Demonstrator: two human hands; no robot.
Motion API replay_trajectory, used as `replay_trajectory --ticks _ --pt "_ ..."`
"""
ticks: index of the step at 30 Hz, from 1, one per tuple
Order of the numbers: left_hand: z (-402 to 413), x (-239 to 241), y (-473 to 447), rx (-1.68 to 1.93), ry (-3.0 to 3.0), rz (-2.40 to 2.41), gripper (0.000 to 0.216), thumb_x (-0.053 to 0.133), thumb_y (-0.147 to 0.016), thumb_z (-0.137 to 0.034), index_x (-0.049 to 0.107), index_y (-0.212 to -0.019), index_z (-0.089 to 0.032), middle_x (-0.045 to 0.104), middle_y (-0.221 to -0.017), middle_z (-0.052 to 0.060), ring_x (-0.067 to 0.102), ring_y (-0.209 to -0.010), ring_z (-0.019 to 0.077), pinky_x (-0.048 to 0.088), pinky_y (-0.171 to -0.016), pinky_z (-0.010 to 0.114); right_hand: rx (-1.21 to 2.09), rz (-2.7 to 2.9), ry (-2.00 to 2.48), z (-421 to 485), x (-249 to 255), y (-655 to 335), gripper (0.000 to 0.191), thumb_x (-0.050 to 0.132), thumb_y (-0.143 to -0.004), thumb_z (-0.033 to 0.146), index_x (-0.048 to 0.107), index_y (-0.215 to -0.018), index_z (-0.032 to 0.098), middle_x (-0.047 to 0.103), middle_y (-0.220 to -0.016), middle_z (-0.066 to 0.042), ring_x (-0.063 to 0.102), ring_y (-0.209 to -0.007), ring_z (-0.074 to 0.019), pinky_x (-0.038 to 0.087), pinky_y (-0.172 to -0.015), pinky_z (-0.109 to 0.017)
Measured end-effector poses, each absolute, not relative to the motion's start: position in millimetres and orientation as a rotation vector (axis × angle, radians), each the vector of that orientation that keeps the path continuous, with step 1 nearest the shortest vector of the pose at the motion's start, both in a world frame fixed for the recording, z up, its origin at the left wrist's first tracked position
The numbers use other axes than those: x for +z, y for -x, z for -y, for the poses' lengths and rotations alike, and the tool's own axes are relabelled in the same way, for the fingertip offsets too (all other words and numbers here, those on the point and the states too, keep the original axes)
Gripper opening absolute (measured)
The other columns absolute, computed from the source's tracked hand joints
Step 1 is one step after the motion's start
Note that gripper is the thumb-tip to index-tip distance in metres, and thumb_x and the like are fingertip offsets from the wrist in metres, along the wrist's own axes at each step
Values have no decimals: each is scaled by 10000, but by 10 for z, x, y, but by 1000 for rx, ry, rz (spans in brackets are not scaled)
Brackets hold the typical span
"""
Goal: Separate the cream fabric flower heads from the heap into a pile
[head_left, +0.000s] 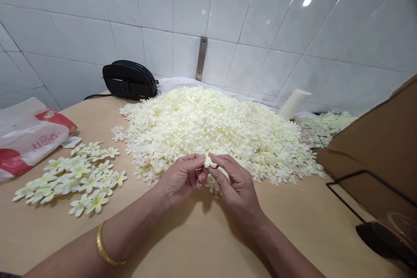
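Between the fingertips of both hands is a small cream-white artificial flower [209,163], its petals partly bunched and partly covered by fingers. My left hand [185,178] pinches it from the left, thumb on top. From the right, my right hand [236,184] grips it between thumb and fingers. Just below the fingers another pale petal cluster [213,186] shows; whether it touches the hands I cannot tell. Right behind the hands rises a big heap of pale yellow-white artificial flowers [208,121]. A smaller group of flowers [81,176] lies on the table left of my left hand.
A red and white plastic bag [35,134] lies at the left. A black pouch [130,80] stands by the tiled wall. At the right are a white roll [295,103], a cardboard box [374,152], a black wire frame [345,202] and a dark round object [381,241] on the table [202,247].
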State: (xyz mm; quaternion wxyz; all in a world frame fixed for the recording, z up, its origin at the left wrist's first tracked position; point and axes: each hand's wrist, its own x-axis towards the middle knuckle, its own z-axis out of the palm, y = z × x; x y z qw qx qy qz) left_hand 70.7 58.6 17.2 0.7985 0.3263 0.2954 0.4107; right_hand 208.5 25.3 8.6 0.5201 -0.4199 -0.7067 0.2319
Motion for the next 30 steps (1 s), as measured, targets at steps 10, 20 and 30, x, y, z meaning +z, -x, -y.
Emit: replay_trajectory --ticks 10,20,30 --pt "-458 276 -699 1059 -1488 -942 184 526 -754 -323 627 -747 -170 564 -718 7 496 -605 105 384 -557 207 729 1564 1271 -264 111 -2121 222 459 -826 305 565 -685 171 507 -609 7 461 -573 -111 371 -529 -217" --pt "-504 193 -730 1019 -1341 -965 63 557 -684 -200 572 -647 -151 481 -461 -41 430 -439 76 342 -454 191 687 1668 1249 -248 122 -2060 199 449 -825 251 617 -749 176 572 -676 -21 506 -627 -136 380 -574 -240" --pt "-481 181 -767 978 -1316 -933 139 532 -725 -240 537 -629 -140 524 -505 -18 476 -425 74 381 -446 197 224 1937 1339 -263 48 -2041 228 362 -821 131 530 -672 169 531 -619 -29 473 -576 -137 343 -541 -246"
